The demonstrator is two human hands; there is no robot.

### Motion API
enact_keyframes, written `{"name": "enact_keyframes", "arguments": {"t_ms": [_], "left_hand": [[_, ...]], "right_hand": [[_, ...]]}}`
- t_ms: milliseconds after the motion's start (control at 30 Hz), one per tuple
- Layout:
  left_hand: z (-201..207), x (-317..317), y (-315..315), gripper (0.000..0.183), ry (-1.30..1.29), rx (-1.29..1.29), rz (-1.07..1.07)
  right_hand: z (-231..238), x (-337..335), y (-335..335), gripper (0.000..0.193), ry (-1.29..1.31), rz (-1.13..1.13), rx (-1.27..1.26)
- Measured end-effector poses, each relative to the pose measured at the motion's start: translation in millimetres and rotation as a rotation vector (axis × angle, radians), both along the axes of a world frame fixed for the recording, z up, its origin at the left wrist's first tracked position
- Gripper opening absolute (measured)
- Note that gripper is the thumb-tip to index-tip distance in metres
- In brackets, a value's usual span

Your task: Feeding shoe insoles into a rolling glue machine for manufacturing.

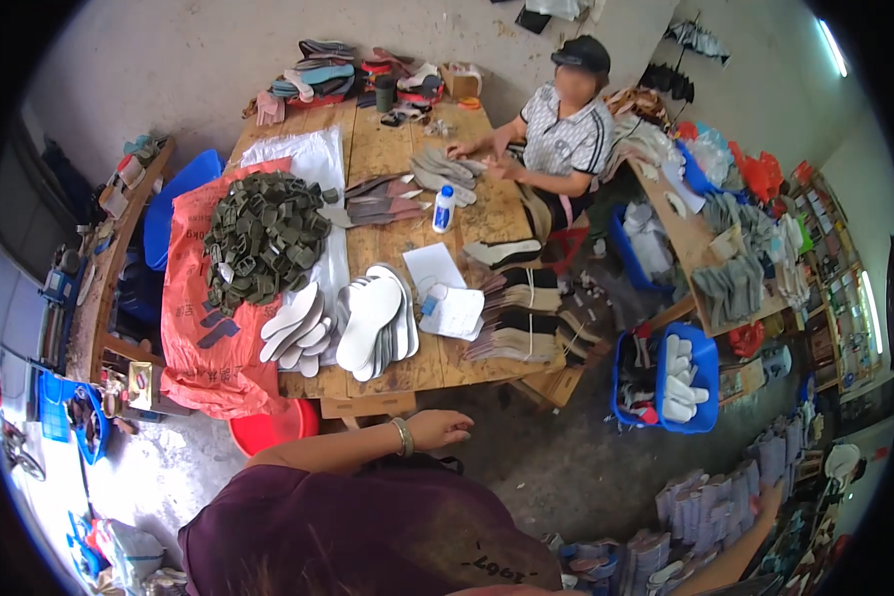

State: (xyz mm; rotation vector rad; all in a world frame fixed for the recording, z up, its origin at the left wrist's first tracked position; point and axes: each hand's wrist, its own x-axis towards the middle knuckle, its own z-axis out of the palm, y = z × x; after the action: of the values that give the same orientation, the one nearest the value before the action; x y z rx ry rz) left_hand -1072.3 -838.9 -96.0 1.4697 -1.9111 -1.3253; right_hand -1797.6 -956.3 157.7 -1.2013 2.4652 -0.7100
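My left hand [440,429] hangs in front of the table's near edge, a bangle on its wrist. Its fingers are loosely bent and apart, with nothing in them. At the lower right, my right arm stretches out to stacks of bundled grey insoles [710,512]. My right hand [768,500] is at the far end of these stacks; its fingers are too small and indistinct to make out a grip. White insoles [371,328] lie fanned in piles on the table's near edge, beside banded bundles of dark-edged insoles [512,343].
The wooden table [377,233] also carries a heap of dark green pieces [266,238] on a red sack [194,328], papers [452,311] and a white-blue bottle [444,209]. A co-worker [566,129] handles grey insoles across it. Blue crates [700,372] and a red basin [273,429] stand on the floor.
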Motion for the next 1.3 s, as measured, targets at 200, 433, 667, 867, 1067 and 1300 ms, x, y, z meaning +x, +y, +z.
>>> {"name": "enact_keyframes", "arguments": {"t_ms": [200, 433, 667, 867, 1067, 1300], "left_hand": [[1, -5, -8, 0.037, 0.059, 0.139, 0.037], [107, -46, -56, 0.040, 0.858, 0.323, -0.340], [93, -166, -43, 0.039, 0.803, 0.380, 0.061], [101, -267, -27, 0.054, 0.521, -0.511, 0.112], [152, -385, -3, 0.055, -0.104, -0.591, 0.649], [151, -398, 1, 0.065, 0.200, -0.737, 0.286]], "right_hand": [[-65, 187, 20, 0.066, -0.601, 0.541, -0.240], [-22, 354, 83, 0.078, -1.516, 1.486, -0.342], [-163, 320, 100, 0.069, -1.394, 0.537, 0.164], [-179, 332, 132, 0.075, -1.671, 0.456, -0.275], [-132, 316, 118, 0.076, -1.738, 0.552, -0.494], [-121, 256, 124, 0.078, -1.577, 0.544, -0.587]]}}
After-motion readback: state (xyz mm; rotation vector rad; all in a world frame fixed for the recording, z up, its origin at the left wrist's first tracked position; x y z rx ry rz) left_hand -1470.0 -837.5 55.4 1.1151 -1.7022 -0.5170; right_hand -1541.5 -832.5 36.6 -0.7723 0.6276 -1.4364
